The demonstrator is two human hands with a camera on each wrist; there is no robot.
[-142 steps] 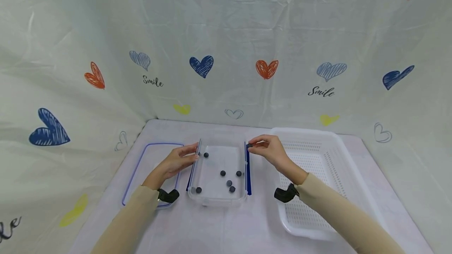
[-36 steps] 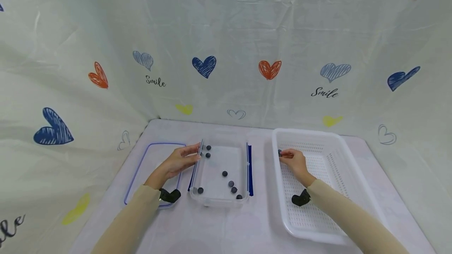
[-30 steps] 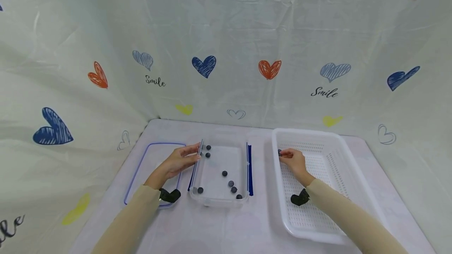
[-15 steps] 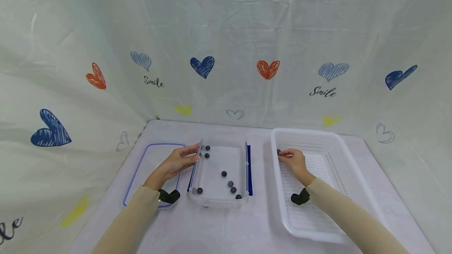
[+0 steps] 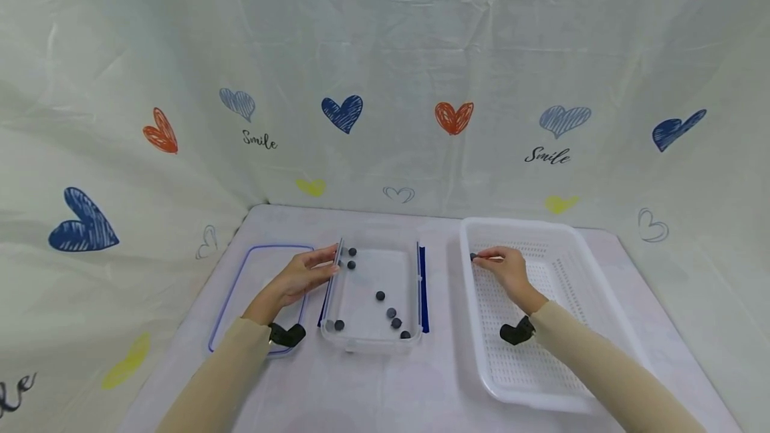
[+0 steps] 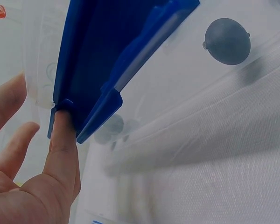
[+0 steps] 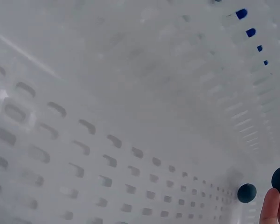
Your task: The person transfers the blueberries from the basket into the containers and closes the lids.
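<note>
My left hand (image 5: 301,279) reaches to the left wall of a clear plastic box (image 5: 369,346), fingers extended. In the left wrist view its thumb (image 6: 63,144) touches the blue latch flap (image 6: 93,60), and another finger rests against the box corner. Several small dark balls (image 5: 380,295) lie in the box. At the left end of a white perforated basket (image 5: 490,379), my right hand (image 5: 508,271) pinches a dark ball (image 7: 279,179) between thumb and fingers. In the right wrist view a second dark ball (image 7: 247,193) sits close beside it in the basket.
A clear lid with a blue rim (image 5: 246,256) lies on the table (image 5: 379,393) left of the box, partly behind my left forearm. A blue flap (image 5: 424,289) stands out along the box's right side. A heart-printed sheet (image 5: 391,59) hangs behind.
My right hand has moved from the box's right rim into the basket. A ball has appeared in the box's far left corner, and another has shifted nearer. My left hand stays put.
</note>
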